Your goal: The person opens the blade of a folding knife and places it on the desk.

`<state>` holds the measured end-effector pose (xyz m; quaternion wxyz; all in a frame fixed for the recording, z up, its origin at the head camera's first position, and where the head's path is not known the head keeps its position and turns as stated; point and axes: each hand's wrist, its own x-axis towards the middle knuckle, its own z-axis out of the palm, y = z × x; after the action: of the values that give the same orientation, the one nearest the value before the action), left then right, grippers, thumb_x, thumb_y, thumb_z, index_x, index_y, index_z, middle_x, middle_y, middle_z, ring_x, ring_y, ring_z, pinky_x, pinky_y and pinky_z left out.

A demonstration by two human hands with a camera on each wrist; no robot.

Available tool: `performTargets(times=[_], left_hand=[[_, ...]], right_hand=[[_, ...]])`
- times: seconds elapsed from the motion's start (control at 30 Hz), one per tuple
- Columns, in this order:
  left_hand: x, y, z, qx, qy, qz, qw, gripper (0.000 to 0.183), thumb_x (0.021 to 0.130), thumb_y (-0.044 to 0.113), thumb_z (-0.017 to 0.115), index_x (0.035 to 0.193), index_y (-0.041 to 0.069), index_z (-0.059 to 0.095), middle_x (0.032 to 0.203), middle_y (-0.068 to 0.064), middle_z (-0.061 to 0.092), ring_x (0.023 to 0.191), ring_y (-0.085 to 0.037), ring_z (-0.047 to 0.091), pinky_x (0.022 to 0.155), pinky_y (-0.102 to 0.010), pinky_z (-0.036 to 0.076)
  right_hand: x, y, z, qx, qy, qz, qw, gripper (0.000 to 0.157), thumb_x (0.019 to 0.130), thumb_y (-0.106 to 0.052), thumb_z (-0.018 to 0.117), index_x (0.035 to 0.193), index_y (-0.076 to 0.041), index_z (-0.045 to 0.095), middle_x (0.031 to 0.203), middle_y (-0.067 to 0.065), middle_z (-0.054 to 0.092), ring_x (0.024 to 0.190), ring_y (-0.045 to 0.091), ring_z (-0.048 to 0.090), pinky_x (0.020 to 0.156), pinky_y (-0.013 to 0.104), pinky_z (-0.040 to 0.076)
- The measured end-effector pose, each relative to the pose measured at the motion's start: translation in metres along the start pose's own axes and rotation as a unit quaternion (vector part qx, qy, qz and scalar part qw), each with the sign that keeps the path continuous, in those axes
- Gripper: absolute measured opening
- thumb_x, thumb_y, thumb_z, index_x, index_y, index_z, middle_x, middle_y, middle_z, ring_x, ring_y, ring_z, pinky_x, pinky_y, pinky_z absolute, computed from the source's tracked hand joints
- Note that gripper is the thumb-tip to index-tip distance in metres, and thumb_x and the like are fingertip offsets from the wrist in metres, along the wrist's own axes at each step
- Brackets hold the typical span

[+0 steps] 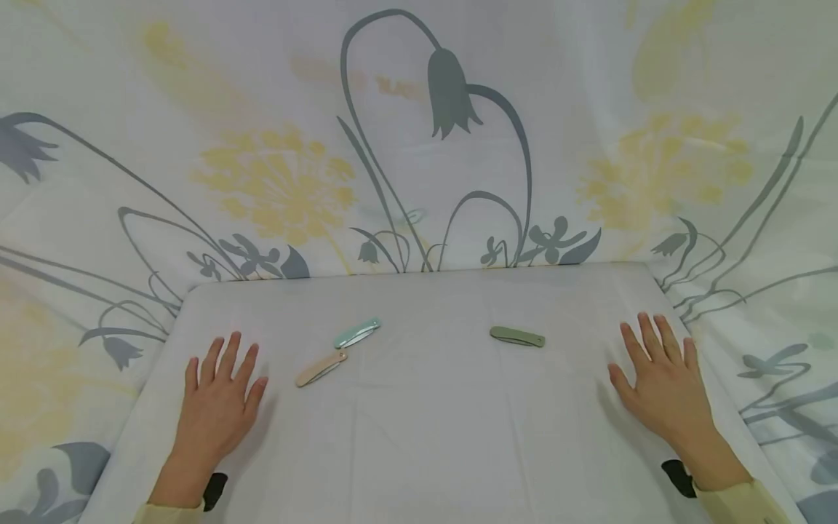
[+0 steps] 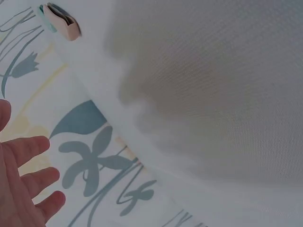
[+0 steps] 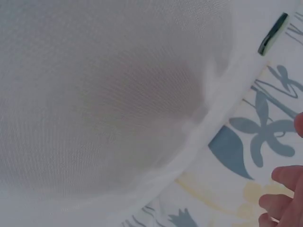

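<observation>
Three slim handle-shaped items, each with a slot along one side, lie on the white-covered table. The mint one (image 1: pixel 356 332) and the peach one (image 1: pixel 321 368) are close together left of the middle, both slanting up to the right. Farther right, the olive green one (image 1: pixel 517 336) lies almost level. My left hand (image 1: pixel 219 415) is over the table's left side, palm down with fingers spread, nearest the peach item. Over the right side, my right hand (image 1: pixel 668 393) is also spread palm down, with the olive item to its left. Both hands hold nothing.
A white cloth (image 1: pixel 432 437) with faint creases covers the table. Behind it and at both sides hangs a floral fabric (image 1: pixel 563 44) with grey and yellow prints. Black bits of the wrist gear (image 1: pixel 679 478) show beside each wrist.
</observation>
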<state>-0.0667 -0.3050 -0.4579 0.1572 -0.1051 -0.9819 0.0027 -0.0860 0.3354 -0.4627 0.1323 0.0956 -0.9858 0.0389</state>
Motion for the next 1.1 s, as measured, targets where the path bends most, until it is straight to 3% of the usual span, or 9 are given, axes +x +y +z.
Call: performTargets(times=[0.17,0.3,0.4,0.57,0.73,0.87,0.97,1.1], left_hand=[[0.003,0.003,0.000,-0.034,0.043,0.010,0.9984,0.040,0.090,0.030,0.053,0.119,0.004,0.059,0.129,-0.020,0.048,0.119,-0.040,0.037,0.102,-0.058,0.019],[0.005,0.007,0.003,-0.065,0.078,0.020,0.9946,0.029,0.089,0.026,0.056,0.106,0.003,0.064,0.111,-0.016,0.058,0.102,-0.039,0.048,0.093,-0.052,0.031],[0.008,0.011,0.007,-0.104,0.076,-0.001,0.9916,0.023,0.089,0.022,0.059,0.102,0.005,0.065,0.103,-0.013,0.062,0.093,-0.037,0.053,0.083,-0.050,0.039],[0.007,0.019,0.012,-0.173,0.036,-0.070,0.9818,0.020,0.092,0.021,0.058,0.106,0.008,0.065,0.100,-0.010,0.065,0.082,-0.028,0.056,0.067,-0.045,0.044],[0.008,0.027,0.019,-0.239,0.007,-0.131,0.9620,0.023,0.095,0.027,0.054,0.109,0.011,0.064,0.096,-0.005,0.064,0.078,-0.020,0.057,0.062,-0.036,0.044],[0.012,0.031,0.026,-0.297,0.004,-0.160,0.9415,0.024,0.095,0.028,0.054,0.108,0.011,0.064,0.096,-0.003,0.064,0.082,-0.018,0.057,0.069,-0.034,0.044],[0.016,0.035,0.033,-0.331,0.004,-0.179,0.9264,0.023,0.095,0.027,0.054,0.107,0.010,0.064,0.097,-0.004,0.064,0.089,-0.019,0.056,0.078,-0.037,0.043],[0.024,0.042,0.042,-0.354,-0.017,-0.210,0.9113,0.021,0.093,0.026,0.058,0.107,0.011,0.063,0.100,-0.005,0.064,0.094,-0.020,0.055,0.080,-0.040,0.042]], right_hand=[[0.001,-0.003,0.001,0.037,0.061,-0.012,0.997,0.052,0.084,-0.024,0.059,0.127,0.003,0.052,0.139,0.026,0.039,0.135,0.038,0.025,0.110,0.050,0.015],[0.001,-0.013,0.000,0.101,0.091,0.018,0.991,0.035,0.083,-0.015,0.062,0.114,0.001,0.061,0.126,0.023,0.053,0.116,0.042,0.043,0.092,0.053,0.036],[0.003,-0.022,0.001,0.148,0.090,0.044,0.984,0.028,0.084,-0.011,0.062,0.110,-0.001,0.063,0.117,0.019,0.059,0.106,0.041,0.049,0.078,0.055,0.040],[0.006,-0.040,0.009,0.206,0.072,0.061,0.974,0.025,0.088,-0.010,0.060,0.111,-0.003,0.063,0.107,0.017,0.063,0.090,0.035,0.057,0.070,0.048,0.043],[0.012,-0.062,0.021,0.276,0.071,0.072,0.956,0.022,0.089,-0.009,0.059,0.110,-0.004,0.064,0.101,0.010,0.067,0.087,0.024,0.061,0.070,0.031,0.048],[0.020,-0.081,0.028,0.340,0.054,0.077,0.936,0.018,0.091,-0.011,0.059,0.107,-0.006,0.066,0.101,0.004,0.068,0.087,0.010,0.061,0.071,0.015,0.046],[0.027,-0.094,0.029,0.379,0.025,0.079,0.922,0.018,0.093,-0.015,0.059,0.108,-0.008,0.065,0.103,0.001,0.067,0.088,0.006,0.061,0.073,0.014,0.047],[0.035,-0.111,0.027,0.415,-0.008,0.085,0.906,0.019,0.094,-0.020,0.058,0.109,-0.011,0.065,0.106,0.000,0.066,0.092,0.011,0.062,0.076,0.020,0.049]])
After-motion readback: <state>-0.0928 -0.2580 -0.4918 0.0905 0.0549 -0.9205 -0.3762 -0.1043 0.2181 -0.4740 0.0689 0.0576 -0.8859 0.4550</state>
